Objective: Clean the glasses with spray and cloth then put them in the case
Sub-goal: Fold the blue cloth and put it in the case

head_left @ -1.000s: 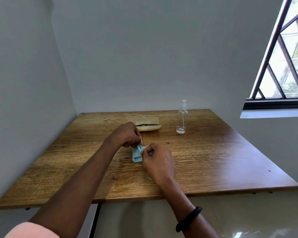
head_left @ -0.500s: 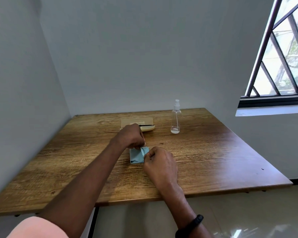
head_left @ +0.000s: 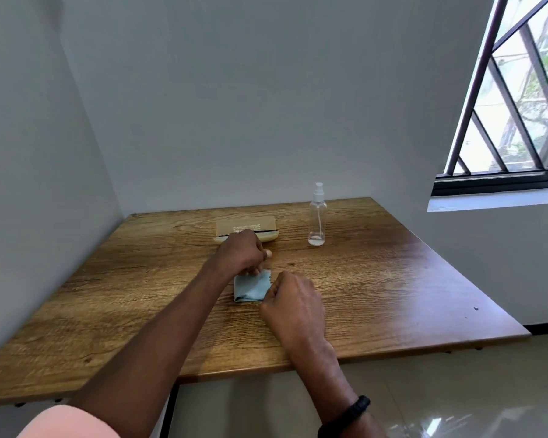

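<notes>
Wood counter (head_left: pixel 393 279) set in grey-walled corner, window off to right. Folded blue cloth (head_left: pixel 252 287) laid flat between hands: far-left corner pinched by left hand (head_left: pixel 239 252), right edge pinched by right hand (head_left: pixel 293 303). Tan case (head_left: pixel 246 224) just beyond left hand, long axis crosswise, partly hidden by it; left hand nearer. Spray bottle (head_left: pixel 317 216) upright beyond right hand. Glasses not seen; whether inside case cannot be told.

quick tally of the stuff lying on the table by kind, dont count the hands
spray bottle: 1
blue cloth: 1
case: 1
total: 3
</notes>
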